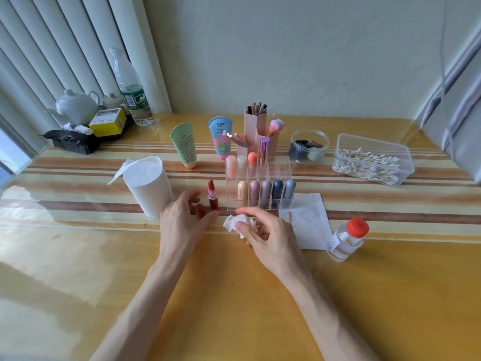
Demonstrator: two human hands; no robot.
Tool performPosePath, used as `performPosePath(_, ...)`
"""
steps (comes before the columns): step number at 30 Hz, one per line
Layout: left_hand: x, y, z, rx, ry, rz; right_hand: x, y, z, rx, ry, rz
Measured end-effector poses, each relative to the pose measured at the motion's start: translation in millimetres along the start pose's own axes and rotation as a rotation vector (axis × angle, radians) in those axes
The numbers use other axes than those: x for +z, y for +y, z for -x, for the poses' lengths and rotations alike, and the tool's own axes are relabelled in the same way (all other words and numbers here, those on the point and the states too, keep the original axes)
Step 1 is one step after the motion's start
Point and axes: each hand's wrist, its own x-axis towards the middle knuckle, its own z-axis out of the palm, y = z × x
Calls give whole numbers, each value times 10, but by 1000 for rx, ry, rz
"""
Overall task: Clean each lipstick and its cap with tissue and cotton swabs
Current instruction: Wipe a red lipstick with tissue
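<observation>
**Open lipstick beside the organiser, cap and tissue in the hands**

The uncapped lipstick (213,195) stands upright on the worktop (234,295), just left of the clear organiser (282,169), its reddish bullet bare above a dark red base. Just beside it, the left hand (182,220) curls thumb and fingers round a small dark red piece, seemingly the cap (200,211) (the fingers hide most of it). The right hand (263,235) pinches a crumpled tissue (235,222) between thumb and fingers, close in front of the organiser. Inside the organiser, capped lipsticks (266,190) stand in two rows.

The worktop is glossy yellow, with brown and cream stripes across its far half and window glare on the left. A pale green wall closes the back, vertical blinds (52,48) hang at the left, and a grey curtain (458,100) hangs at the right.

A tissue roll (148,188) stands left of the left hand. A flat tissue sheet (307,220) lies right of the organiser, with a red-capped clear bottle (347,239) at its near corner. Farther back are a box of cotton swabs (372,160), a round jar (308,145), a pink brush holder (256,126) and two tubes (184,145). The far left corner holds a water bottle (132,89), a white teapot (75,105), a yellow box (108,122) and a black tissue pack (71,140).
</observation>
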Motion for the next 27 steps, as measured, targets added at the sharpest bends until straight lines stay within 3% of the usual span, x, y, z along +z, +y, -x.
performPosePath(6,-208,-9,139,47,38,-23,27,45,9,-74,-1,159)
performPosePath(8,-282,46,156,-37,-15,191,38,47,17,-145,-5,203)
performPosePath(10,-348,135,171,-180,-182,540,39,32,10,-182,46,191)
performPosePath(13,-343,202,233,-275,-363,799,5,12,-17,-106,151,19)
performPosePath(18,-287,194,244,-252,-447,855,-27,-66,-54,-30,111,-325)
performPosePath(27,-218,196,303,-193,-490,844,23,-78,-16,-73,98,-297)
